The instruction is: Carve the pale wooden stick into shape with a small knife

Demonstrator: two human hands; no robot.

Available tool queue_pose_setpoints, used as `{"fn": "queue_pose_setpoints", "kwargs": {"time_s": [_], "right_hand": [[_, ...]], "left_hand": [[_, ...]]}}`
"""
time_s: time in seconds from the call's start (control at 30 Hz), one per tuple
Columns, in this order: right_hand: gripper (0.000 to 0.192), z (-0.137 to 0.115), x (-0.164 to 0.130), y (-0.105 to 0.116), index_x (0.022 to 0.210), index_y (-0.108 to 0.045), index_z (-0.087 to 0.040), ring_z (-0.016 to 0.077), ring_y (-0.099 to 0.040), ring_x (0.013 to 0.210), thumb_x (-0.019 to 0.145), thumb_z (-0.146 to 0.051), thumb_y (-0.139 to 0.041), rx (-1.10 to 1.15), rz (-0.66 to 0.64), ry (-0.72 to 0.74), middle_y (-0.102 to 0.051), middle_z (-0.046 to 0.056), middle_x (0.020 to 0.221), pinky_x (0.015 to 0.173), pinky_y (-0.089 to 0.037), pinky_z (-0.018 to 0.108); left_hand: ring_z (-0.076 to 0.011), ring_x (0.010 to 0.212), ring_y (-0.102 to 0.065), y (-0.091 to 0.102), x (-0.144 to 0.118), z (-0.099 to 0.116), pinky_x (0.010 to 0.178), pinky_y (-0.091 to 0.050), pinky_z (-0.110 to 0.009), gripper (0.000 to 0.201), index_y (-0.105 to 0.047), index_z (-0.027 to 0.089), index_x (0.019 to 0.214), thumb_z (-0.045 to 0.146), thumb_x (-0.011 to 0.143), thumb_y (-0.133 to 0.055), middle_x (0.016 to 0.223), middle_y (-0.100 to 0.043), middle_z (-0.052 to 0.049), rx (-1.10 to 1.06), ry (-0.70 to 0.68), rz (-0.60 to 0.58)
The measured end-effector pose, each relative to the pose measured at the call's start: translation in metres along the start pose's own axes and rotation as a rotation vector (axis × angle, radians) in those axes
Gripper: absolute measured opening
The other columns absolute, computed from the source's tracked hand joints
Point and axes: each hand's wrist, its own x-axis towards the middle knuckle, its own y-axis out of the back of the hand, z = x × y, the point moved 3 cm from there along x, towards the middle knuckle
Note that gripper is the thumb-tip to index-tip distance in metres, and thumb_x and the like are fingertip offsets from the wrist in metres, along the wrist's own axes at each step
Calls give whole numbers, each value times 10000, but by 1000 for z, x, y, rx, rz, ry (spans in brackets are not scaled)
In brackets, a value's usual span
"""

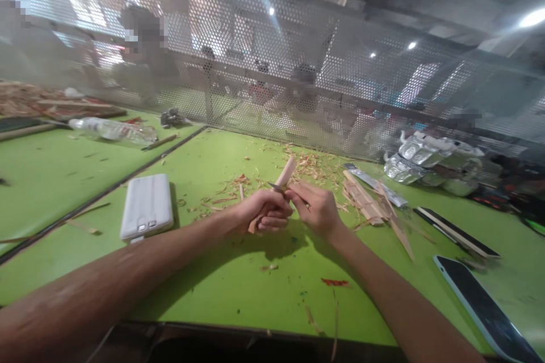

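Note:
My left hand [264, 212] grips a pale wooden stick [285, 173] that points up and away from me over the green table [238, 289]. My right hand [315, 210] holds a small knife, whose blade [277, 186] lies across the stick just above my left fingers. Both hands meet at the table's middle. Wood shavings [310, 164] lie scattered behind them.
A white power bank [147, 204] lies to the left, a plastic bottle [113, 129] further back. Wooden strips [368, 201], a metal blade [374, 184], dark flat bars [455, 231], a phone [485, 306] and crumpled foil [430, 161] sit right. A perforated screen [272, 68] stands behind; people sit beyond.

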Motion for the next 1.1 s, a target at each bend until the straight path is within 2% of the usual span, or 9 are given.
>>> {"fn": "queue_pose_setpoints", "kwargs": {"time_s": [0.17,0.3,0.47,0.53,0.6,0.7,0.87,0.97,1.1], "right_hand": [[326,7,-1,-3,1067,-787,-229,194,-688,741,1041,-365,-492,-103,27,-29,-758,76,880,645,-502,286],[342,30,-1,-4,1102,-799,-207,183,-682,706,1031,-388,-517,-142,54,-100,-778,85,909,619,-495,279],[351,90,-10,11,1051,-813,-166,225,-708,803,1014,-350,-516,-244,151,-382,-792,128,990,693,-503,302],[372,110,-15,18,993,-816,-163,236,-695,772,1000,-378,-513,-245,170,-512,-792,132,923,678,-489,310],[417,118,-18,23,939,-810,-160,232,-668,703,992,-429,-496,-196,196,-588,-771,114,806,643,-471,307],[457,104,-13,25,940,-795,-148,206,-630,644,986,-473,-477,-60,246,-551,-723,74,713,616,-459,294],[354,45,1,18,1000,-783,-188,194,-658,677,995,-423,-519,132,188,-280,-752,55,809,649,-517,310],[285,17,4,11,982,-773,-200,200,-692,735,1008,-361,-540,147,124,-95,-770,64,877,688,-540,320],[296,4,3,2,982,-772,-175,190,-693,746,1028,-327,-522,117,53,32,-768,78,861,692,-532,295]], "left_hand": [[-42,300,-304,1,1,-1,286,-297,-123,258,-405,214,698,99,770,-625,444,-346,117,-17,19,68],[-42,304,-300,2,3,-4,285,-304,-115,267,-397,220,724,83,759,-623,443,-367,121,-16,39,71],[-45,312,-333,-9,2,-12,276,-307,-121,266,-426,209,699,123,799,-657,453,-412,101,135,96,-45],[-46,313,-327,-12,1,-13,272,-306,-124,261,-428,208,690,136,810,-648,461,-409,97,143,104,-111],[-43,317,-308,-10,2,-12,274,-313,-120,258,-418,209,681,128,800,-632,470,-392,100,84,81,-134],[-41,336,-307,-3,3,-8,289,-334,-110,242,-418,203,685,110,796,-613,491,-386,97,1,38,-135],[-63,351,-324,2,4,-4,289,-350,-130,146,-462,198,747,146,845,-557,513,-394,84,-35,9,-154],[-69,347,-314,0,3,-2,284,-338,-131,128,-471,204,768,162,857,-554,513,-396,81,-53,7,-158],[-58,335,-281,0,2,0,270,-323,-130,186,-461,202,692,192,830,-585,495,-379,74,-64,33,-129]]}}
